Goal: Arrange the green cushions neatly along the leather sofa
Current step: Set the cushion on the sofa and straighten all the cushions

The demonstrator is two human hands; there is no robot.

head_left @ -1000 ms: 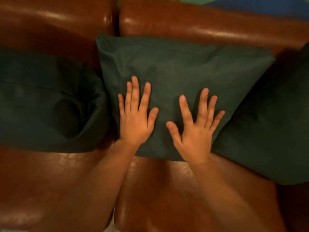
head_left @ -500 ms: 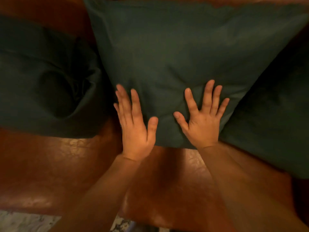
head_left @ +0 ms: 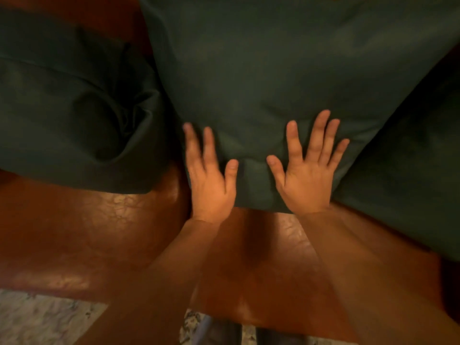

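Both hands lie flat against the lower part of the middle green cushion [head_left: 273, 70]. On the cushion's lower left corner, the left hand [head_left: 211, 185] has straight fingers held close together and its thumb spread to the side. Just beside it, the right hand [head_left: 307, 180] has its fingers fanned wide and straight, palm down on the fabric, near the cushion's bottom edge. Neither hand curls around anything.

That cushion stands on the brown leather sofa [head_left: 104, 220], its flat face toward the camera and its bottom edge resting on the seat; its upper part runs out of view. A second green cushion [head_left: 62, 115], creased and dented on its right side, sits just beside it on the left, its long axis running left to right. A third green cushion [head_left: 410, 175] overlaps the middle one's right edge. No label or writing can be seen on the cushions. Pale patterned flooring [head_left: 42, 322] shows below the seat's front edge.
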